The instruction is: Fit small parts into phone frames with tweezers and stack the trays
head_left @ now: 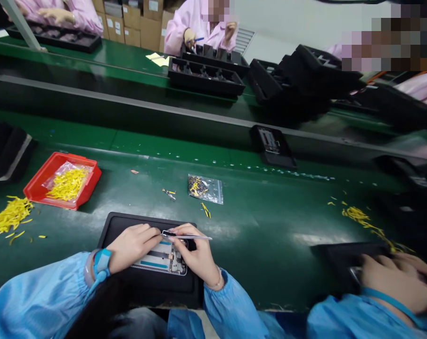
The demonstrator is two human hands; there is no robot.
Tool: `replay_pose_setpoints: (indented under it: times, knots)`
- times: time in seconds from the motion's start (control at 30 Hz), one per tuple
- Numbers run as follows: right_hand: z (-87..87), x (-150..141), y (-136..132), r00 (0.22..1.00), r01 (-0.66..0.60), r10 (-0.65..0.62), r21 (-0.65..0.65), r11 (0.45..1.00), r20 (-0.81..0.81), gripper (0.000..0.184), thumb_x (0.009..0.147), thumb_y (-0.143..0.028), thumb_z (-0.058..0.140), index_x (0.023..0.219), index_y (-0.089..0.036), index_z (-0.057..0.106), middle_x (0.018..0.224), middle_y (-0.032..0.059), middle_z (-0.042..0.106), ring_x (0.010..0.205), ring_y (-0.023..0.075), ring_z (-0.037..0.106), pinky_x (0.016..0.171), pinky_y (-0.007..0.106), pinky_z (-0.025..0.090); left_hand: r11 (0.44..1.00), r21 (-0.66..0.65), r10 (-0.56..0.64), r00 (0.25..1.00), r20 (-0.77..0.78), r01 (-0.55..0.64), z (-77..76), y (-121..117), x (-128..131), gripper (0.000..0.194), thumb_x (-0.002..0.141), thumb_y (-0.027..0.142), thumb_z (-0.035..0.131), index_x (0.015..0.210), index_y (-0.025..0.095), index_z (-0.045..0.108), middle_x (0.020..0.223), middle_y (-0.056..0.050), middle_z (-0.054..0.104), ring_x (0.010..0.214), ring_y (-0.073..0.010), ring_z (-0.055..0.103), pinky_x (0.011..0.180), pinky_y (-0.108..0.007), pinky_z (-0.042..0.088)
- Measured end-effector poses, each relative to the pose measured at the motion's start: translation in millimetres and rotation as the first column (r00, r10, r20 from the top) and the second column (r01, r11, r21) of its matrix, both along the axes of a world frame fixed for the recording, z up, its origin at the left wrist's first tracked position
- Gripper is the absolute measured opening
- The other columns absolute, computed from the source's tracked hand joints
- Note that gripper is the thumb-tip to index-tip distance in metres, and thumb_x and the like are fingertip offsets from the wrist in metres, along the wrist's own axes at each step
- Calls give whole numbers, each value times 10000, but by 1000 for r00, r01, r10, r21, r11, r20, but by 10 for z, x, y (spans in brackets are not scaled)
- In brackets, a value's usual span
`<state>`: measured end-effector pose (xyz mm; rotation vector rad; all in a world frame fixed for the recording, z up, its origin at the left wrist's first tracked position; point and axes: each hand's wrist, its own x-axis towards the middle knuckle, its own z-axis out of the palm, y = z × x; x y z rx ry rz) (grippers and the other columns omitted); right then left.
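Observation:
A black tray lies on the green bench edge right in front of me. On it rests a phone mid-frame with blue strips, partly hidden under my hands. My left hand pinches a small black part at the frame's upper edge. My right hand grips a slim metal tool, probably tweezers, whose tip meets that black part. A small clear bag of yellow-and-black pieces lies beyond the tray, with a few loose pieces beside it.
A red tray of yellow strips and a loose yellow pile sit to my left. A co-worker's hands work over another black tray at right. Beyond a raised rail, a green belt carries black trays past pink-sleeved workers.

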<state>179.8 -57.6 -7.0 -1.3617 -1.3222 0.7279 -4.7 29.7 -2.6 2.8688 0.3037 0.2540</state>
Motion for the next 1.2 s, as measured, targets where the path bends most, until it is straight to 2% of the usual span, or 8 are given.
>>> replay_pose_setpoints:
  times: [0.1, 0.2, 0.3, 0.43, 0.7, 0.83, 1.03, 1.2]
  knots:
    - [-22, -9, -30, 999, 41, -42, -24, 999, -27, 38, 816, -197, 650, 823, -224, 624, 782, 41, 711, 742, 201, 693, 668, 321, 558, 995, 96, -17, 1000, -26, 19, 27, -22, 14, 300, 946, 73, 303, 1106, 126, 551, 974, -89, 642, 819, -194, 585, 735, -310, 513]
    - [-45, -19, -56, 986, 108, -105, 17, 994, -128, 57, 830, -187, 630, 829, -230, 593, 776, 28, 698, 749, 192, 696, 673, 311, 561, 980, 196, -31, 1000, -3, 31, 53, -34, 27, 335, 931, 30, 278, 1082, 95, 570, 988, -101, 653, 825, -196, 591, 727, -306, 511]
    - [-54, -26, -61, 979, 137, -130, 36, 990, -154, 82, 832, -162, 616, 837, -232, 574, 776, 22, 684, 757, 186, 693, 677, 304, 559, 970, 239, -50, 999, 20, 43, 64, -33, 30, 333, 921, 16, 288, 1047, 85, 589, 987, -101, 661, 821, -196, 596, 714, -300, 503]
    - [-45, -25, -49, 994, 100, -100, -3, 995, -46, 81, 811, -148, 630, 820, -222, 598, 763, 31, 689, 729, 190, 688, 663, 304, 549, 976, 212, -45, 999, -11, 47, 57, -27, 25, 288, 911, 20, 358, 1067, 102, 586, 1011, -95, 660, 851, -195, 595, 741, -297, 491]
    - [-11, -25, -29, 998, 70, -70, 5, 998, 2, 79, 809, -136, 625, 807, -214, 634, 759, 39, 711, 719, 192, 696, 659, 298, 557, 979, 202, -37, 999, 24, 31, 88, -29, 41, 250, 882, 8, 417, 1058, 79, 580, 982, -84, 663, 809, -200, 595, 721, -307, 488]
    - [-7, -34, -31, 997, 69, -70, 23, 997, 44, 103, 828, -141, 601, 775, -207, 659, 742, 43, 723, 699, 189, 698, 651, 284, 557, 983, 185, -21, 1000, 5, 20, 56, -25, 43, 240, 883, 24, 436, 1063, 97, 577, 975, -78, 662, 804, -194, 592, 712, -298, 491]
    - [-9, -27, -24, 993, 103, -104, 23, 994, 56, 69, 815, -165, 618, 764, -201, 648, 713, 39, 704, 668, 180, 684, 619, 270, 544, 991, 131, 15, 997, 82, -26, -12, -18, 49, 239, 879, 33, 410, 1053, 92, 565, 955, -82, 656, 755, -191, 584, 653, -292, 500]
    - [-35, -22, -34, 997, 66, -68, 45, 997, 38, 80, 828, -154, 594, 776, -206, 625, 727, 41, 688, 695, 184, 677, 635, 289, 544, 991, 131, 14, 997, 73, -23, -19, -11, 44, 237, 883, 37, 405, 1056, 100, 554, 963, -78, 653, 763, -190, 582, 656, -290, 497]
